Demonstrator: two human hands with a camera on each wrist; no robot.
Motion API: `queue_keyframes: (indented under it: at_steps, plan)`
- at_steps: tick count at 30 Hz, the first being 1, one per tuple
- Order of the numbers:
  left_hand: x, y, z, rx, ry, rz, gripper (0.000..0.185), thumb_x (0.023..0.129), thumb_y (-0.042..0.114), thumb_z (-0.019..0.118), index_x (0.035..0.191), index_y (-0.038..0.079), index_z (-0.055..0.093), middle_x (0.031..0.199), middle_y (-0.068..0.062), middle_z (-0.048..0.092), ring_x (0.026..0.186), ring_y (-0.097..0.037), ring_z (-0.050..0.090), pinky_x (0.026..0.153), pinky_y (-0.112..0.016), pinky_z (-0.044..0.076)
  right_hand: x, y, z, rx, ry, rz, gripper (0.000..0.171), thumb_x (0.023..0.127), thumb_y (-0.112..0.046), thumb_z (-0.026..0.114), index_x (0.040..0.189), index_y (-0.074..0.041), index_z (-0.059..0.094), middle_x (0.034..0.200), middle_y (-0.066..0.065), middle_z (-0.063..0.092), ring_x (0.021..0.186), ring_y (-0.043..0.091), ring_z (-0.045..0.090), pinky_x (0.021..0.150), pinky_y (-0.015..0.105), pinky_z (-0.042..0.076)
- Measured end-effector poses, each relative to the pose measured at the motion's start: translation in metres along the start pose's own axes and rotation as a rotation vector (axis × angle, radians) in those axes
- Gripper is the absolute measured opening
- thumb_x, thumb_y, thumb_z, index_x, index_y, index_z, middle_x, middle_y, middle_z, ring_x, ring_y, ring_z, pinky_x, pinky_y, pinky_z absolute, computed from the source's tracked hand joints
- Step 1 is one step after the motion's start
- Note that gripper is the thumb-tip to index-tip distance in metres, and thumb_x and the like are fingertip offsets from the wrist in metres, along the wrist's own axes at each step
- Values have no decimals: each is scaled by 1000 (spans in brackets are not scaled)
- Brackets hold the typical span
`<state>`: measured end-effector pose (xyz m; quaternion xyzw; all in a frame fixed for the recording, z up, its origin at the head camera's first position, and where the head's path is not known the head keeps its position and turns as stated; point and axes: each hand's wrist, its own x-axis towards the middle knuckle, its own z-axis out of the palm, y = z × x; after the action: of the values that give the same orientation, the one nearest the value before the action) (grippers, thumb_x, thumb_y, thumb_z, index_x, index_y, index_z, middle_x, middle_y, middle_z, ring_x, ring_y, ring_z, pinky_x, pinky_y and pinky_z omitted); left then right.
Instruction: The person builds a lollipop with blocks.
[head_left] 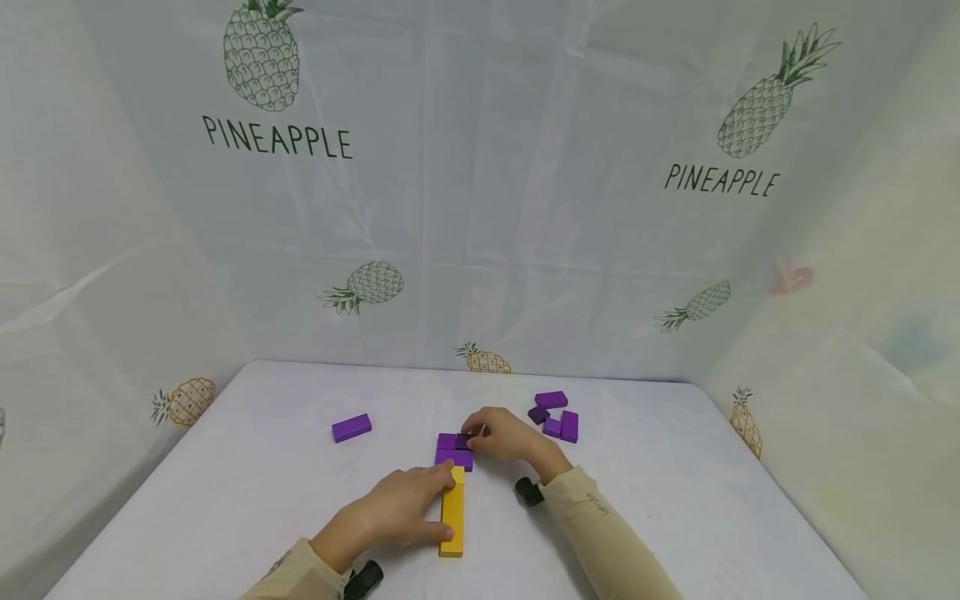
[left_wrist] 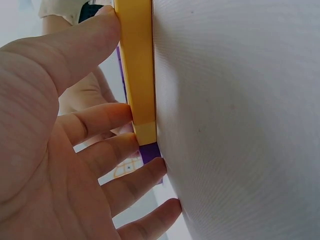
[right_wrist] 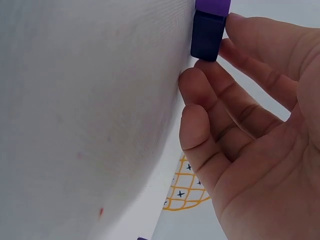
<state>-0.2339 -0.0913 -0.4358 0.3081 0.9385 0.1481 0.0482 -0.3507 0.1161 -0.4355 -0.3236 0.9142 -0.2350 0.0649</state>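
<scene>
Pineapple-print sheeting behind the white table (head_left: 247,467), left hand (head_left: 390,512) gripping the long yellow wooden block (head_left: 452,521) while right hand (head_left: 506,435) pinches a small dark purple cube (head_left: 462,441) against the purple blocks (head_left: 452,456), so a nudge probably scatters them.

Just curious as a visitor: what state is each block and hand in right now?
Yellow blocks: flat in a row, gripped by left hand.
Dark purple block: pinched by right hand beside the purple blocks.
Lone purple block: flat, untouched.
Purple pile: loose, untouched.
</scene>
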Motion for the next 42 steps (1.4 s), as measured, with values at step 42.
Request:
queue_keyframes:
  at_steps: [42]
  plan:
    - [0, 2, 1, -5, -15, -22, 63, 74, 58, 61, 123, 20, 50, 142, -1, 34, 124, -22, 39, 95, -46, 36, -64, 58, -55, 1, 225, 53, 33, 77, -22, 70, 104, -3, 64, 93, 6, 62, 84, 25, 56, 72, 34, 45]
